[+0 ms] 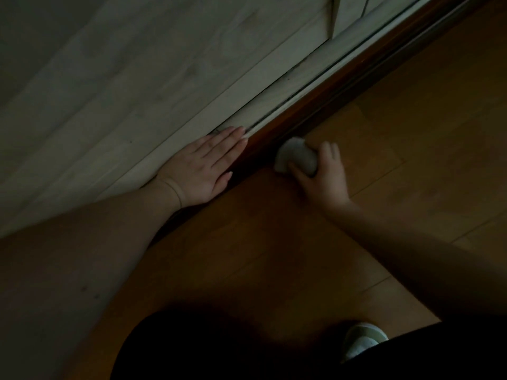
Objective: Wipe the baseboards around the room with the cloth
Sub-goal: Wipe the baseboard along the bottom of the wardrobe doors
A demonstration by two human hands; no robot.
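Note:
A dark brown baseboard (pixel 323 105) runs diagonally from the lower left to the upper right, between pale wood panelling and the floor. My right hand (pixel 326 174) grips a bunched white cloth (pixel 297 157) and holds it against the foot of the baseboard. My left hand (pixel 203 165) lies flat with straight fingers on the pale ledge just above the baseboard, a little to the left of the cloth.
Pale wood-grain panelling (pixel 137 86) fills the upper left. An orange-brown wooden floor (pixel 411 133) spreads to the right and below. A light slipper (pixel 362 340) and dark clothing show at the bottom edge. The room is dim.

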